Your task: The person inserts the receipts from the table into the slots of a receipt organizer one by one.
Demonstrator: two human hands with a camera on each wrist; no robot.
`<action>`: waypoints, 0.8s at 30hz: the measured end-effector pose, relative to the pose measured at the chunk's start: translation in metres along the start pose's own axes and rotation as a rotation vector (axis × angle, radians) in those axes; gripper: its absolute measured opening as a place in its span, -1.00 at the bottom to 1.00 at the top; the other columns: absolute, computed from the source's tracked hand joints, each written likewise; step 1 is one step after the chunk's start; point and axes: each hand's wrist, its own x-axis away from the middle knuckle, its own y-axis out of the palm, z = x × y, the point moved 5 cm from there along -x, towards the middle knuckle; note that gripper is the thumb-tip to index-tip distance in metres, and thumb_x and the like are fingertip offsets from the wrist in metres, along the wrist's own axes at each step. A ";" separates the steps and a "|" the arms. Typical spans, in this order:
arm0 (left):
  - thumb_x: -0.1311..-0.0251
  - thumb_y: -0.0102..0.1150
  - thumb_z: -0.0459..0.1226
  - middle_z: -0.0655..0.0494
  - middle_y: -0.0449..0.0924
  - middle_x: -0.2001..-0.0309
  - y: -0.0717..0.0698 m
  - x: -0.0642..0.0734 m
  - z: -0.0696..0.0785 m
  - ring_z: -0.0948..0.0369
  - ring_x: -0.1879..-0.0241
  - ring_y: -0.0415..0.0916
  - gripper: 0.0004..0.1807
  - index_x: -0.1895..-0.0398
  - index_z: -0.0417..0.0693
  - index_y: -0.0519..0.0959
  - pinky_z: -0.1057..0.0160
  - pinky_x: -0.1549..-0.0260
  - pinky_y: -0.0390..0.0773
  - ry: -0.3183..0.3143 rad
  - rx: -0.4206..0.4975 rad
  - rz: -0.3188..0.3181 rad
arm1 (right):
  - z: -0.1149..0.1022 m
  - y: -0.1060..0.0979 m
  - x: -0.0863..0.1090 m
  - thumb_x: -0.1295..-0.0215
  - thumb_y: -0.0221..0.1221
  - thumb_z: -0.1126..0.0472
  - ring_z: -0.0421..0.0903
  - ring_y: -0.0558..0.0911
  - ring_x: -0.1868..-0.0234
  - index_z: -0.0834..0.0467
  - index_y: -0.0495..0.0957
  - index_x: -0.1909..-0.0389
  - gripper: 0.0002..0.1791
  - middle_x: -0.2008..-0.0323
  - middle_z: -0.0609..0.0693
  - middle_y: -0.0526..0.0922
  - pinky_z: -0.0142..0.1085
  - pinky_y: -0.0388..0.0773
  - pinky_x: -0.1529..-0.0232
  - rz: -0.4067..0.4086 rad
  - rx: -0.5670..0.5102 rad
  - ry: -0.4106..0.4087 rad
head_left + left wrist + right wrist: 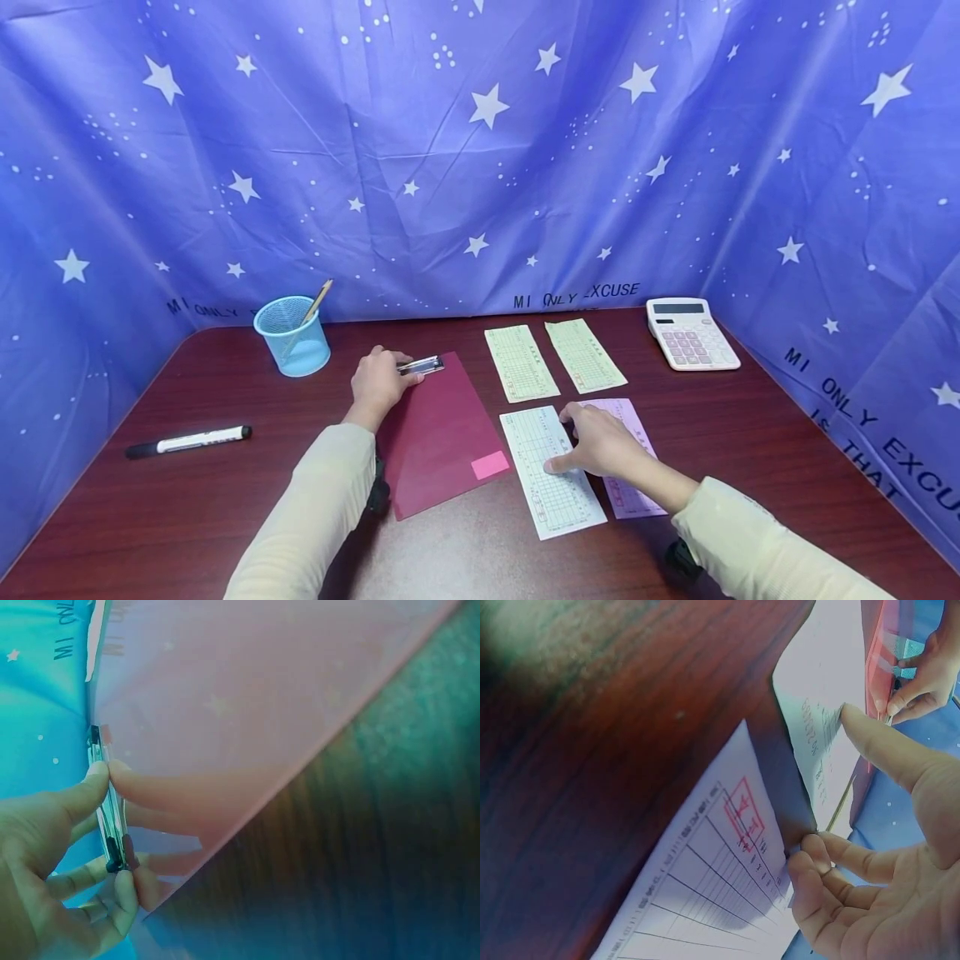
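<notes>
A dark red clipboard (442,433) lies at the middle of the table, with a metal clip (422,365) at its far end and a pink label near its front corner. My left hand (378,379) grips that clip, thumb on the near side and fingers curled behind it. To the right, a white printed form (540,492) lies close beside the board. My right hand (603,442) holds the white form between thumb and fingers, the thumb on its face and the fingers at its right edge. A pink form (637,496) lies partly hidden under that hand.
Two yellow forms (521,362) lie behind the white one. A white calculator (692,335) sits at the back right. At the left are a blue mesh pen cup (292,337) holding a pencil and a capped marker (189,441). A starry blue curtain (420,150) surrounds the table.
</notes>
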 end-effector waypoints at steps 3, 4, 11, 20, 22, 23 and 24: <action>-0.12 0.51 -0.11 -0.16 0.58 0.05 -0.001 -0.001 -0.001 -0.21 0.00 0.56 -0.59 -0.04 -0.01 0.75 -0.18 0.07 0.56 0.006 -0.009 -0.011 | 0.000 0.000 0.000 0.21 0.65 -0.02 0.05 0.59 0.18 0.34 0.54 -0.05 -0.17 0.16 0.20 0.66 0.05 0.54 0.04 0.001 0.000 -0.003; -0.13 0.50 -0.12 -0.15 0.59 0.06 -0.001 -0.001 -0.001 -0.20 0.01 0.57 -0.60 -0.04 -0.01 0.75 -0.17 0.07 0.56 0.005 -0.011 -0.015 | 0.000 0.000 0.000 0.20 0.65 -0.02 0.04 0.58 0.19 0.34 0.54 -0.05 -0.17 0.16 0.19 0.66 0.05 0.54 0.05 0.001 0.000 -0.006; -0.13 0.50 -0.16 -0.15 0.62 0.09 0.000 -0.005 0.000 -0.18 0.02 0.59 -0.63 -0.01 -0.04 0.76 -0.12 0.00 0.55 0.026 -0.034 -0.023 | 0.001 0.000 0.001 0.16 0.63 -0.04 0.02 0.57 0.21 0.33 0.54 -0.03 -0.20 0.20 0.15 0.65 0.02 0.54 0.08 -0.007 0.001 0.002; -0.12 0.50 -0.18 -0.17 0.61 0.15 0.000 -0.004 -0.001 -0.18 0.05 0.59 -0.65 0.04 -0.11 0.76 -0.15 -0.01 0.54 0.093 -0.009 -0.011 | 0.001 0.000 0.001 0.16 0.63 -0.04 -0.03 0.49 0.32 0.33 0.53 0.08 -0.26 0.33 0.06 0.58 -0.07 0.52 0.21 -0.016 -0.002 0.016; -0.10 0.53 -0.19 -0.19 0.61 0.16 0.000 -0.004 -0.002 -0.18 0.07 0.59 -0.64 0.06 -0.14 0.75 -0.16 -0.01 0.53 0.101 0.008 -0.015 | 0.001 0.000 0.001 0.16 0.63 -0.04 -0.03 0.49 0.32 0.32 0.53 0.08 -0.26 0.32 0.06 0.58 -0.08 0.51 0.21 -0.018 -0.002 0.015; -0.08 0.54 -0.19 -0.19 0.61 0.16 -0.001 -0.003 -0.002 -0.18 0.07 0.59 -0.63 0.06 -0.15 0.75 -0.16 -0.02 0.53 0.101 0.014 -0.017 | 0.001 0.000 0.002 0.16 0.63 -0.04 -0.03 0.48 0.32 0.31 0.53 0.08 -0.26 0.32 0.06 0.58 -0.08 0.51 0.21 -0.019 -0.002 0.015; -0.07 0.54 -0.19 -0.19 0.61 0.16 -0.001 -0.004 -0.002 -0.18 0.08 0.59 -0.63 0.07 -0.15 0.75 -0.17 -0.01 0.53 0.101 0.012 -0.018 | 0.001 0.000 0.002 0.15 0.63 -0.04 -0.03 0.48 0.32 0.31 0.53 0.08 -0.26 0.32 0.06 0.58 -0.08 0.51 0.21 -0.021 -0.001 0.013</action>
